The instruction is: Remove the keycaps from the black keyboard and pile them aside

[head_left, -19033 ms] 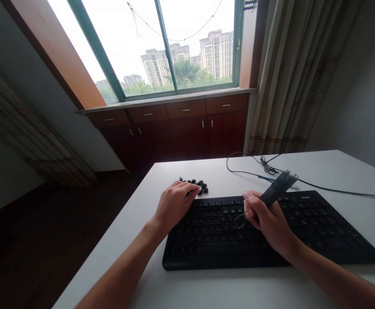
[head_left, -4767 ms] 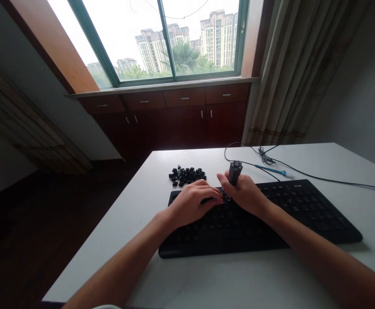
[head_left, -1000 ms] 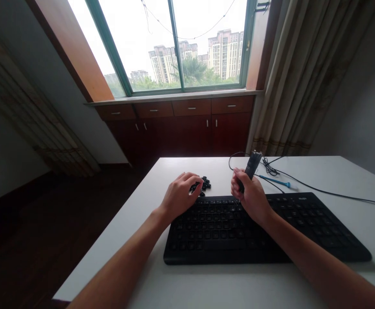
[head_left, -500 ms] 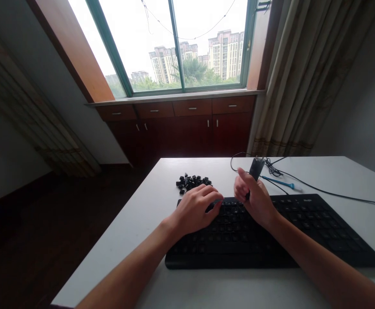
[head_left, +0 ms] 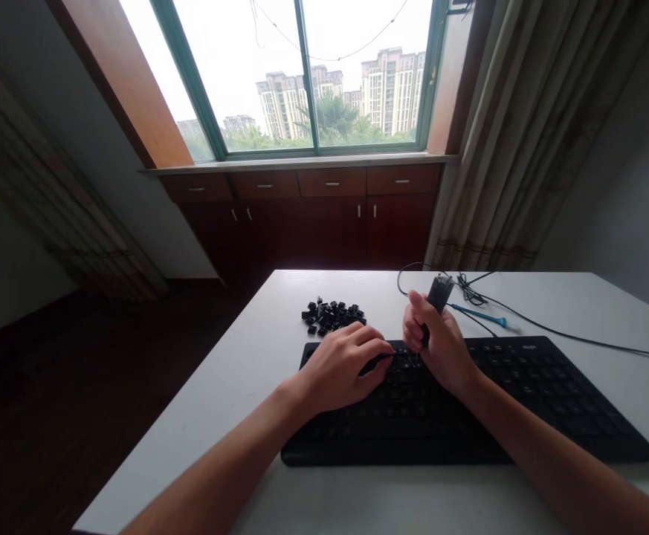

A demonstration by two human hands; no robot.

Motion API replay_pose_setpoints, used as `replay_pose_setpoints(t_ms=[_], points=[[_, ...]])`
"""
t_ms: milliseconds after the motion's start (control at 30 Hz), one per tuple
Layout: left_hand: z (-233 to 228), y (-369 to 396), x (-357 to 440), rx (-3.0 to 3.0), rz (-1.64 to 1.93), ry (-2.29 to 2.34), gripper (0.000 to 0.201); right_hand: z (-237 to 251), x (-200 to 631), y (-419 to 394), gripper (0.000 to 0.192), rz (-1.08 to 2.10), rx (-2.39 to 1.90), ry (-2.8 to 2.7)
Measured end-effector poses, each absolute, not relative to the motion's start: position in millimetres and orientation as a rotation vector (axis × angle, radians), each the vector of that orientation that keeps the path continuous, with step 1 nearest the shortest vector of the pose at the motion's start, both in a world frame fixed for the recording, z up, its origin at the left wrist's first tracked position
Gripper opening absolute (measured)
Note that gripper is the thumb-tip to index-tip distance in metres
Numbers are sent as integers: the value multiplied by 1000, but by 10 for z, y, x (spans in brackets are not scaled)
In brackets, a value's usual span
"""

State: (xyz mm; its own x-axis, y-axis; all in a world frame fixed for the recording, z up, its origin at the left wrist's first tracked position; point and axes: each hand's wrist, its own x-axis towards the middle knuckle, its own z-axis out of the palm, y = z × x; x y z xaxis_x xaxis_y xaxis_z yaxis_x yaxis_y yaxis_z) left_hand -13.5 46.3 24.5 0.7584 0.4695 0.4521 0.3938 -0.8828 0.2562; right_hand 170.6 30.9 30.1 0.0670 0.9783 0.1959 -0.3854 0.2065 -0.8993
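Observation:
A black keyboard lies on the white table. My right hand grips a dark keycap puller, held upright over the keyboard's upper left rows. My left hand rests flat on the left part of the keyboard, fingertips on the keys right beside the puller's lower end, holding nothing that I can see. A pile of several loose black keycaps lies on the table just beyond the keyboard's left corner.
A blue-handled tool lies behind the keyboard. The black cable runs from a coil at the back across to the right edge. The table's left edge drops to dark floor. Wooden cabinets and a window stand beyond.
My left hand came back from the keycap pile onto the keyboard's left keys. My right hand lowered the puller toward the keys next to it.

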Motion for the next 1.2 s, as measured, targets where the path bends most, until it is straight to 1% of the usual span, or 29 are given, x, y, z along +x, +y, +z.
replay_pose_setpoints(t_ms=[100,233,333,467,667,867,1200], points=[[248,444,-132,2783,787,687,19,308,1711,308,53,1198,-793,-998],[286,443,-75,2710,787,710,19,355,1751,357,53,1128,-825,-1032],[333,484,44,2717,712,745,19,424,1808,436,52,1109,-849,-1059],[352,561,228,2818,616,778,20,468,1851,508,54,1160,-815,-1044],[316,537,232,2775,709,804,19,366,1814,425,50,1258,-705,-961],[263,466,99,2780,722,704,21,277,1786,348,49,1262,-691,-958],[212,443,127,2672,822,627,17,252,1769,317,51,1241,-790,-1023]])
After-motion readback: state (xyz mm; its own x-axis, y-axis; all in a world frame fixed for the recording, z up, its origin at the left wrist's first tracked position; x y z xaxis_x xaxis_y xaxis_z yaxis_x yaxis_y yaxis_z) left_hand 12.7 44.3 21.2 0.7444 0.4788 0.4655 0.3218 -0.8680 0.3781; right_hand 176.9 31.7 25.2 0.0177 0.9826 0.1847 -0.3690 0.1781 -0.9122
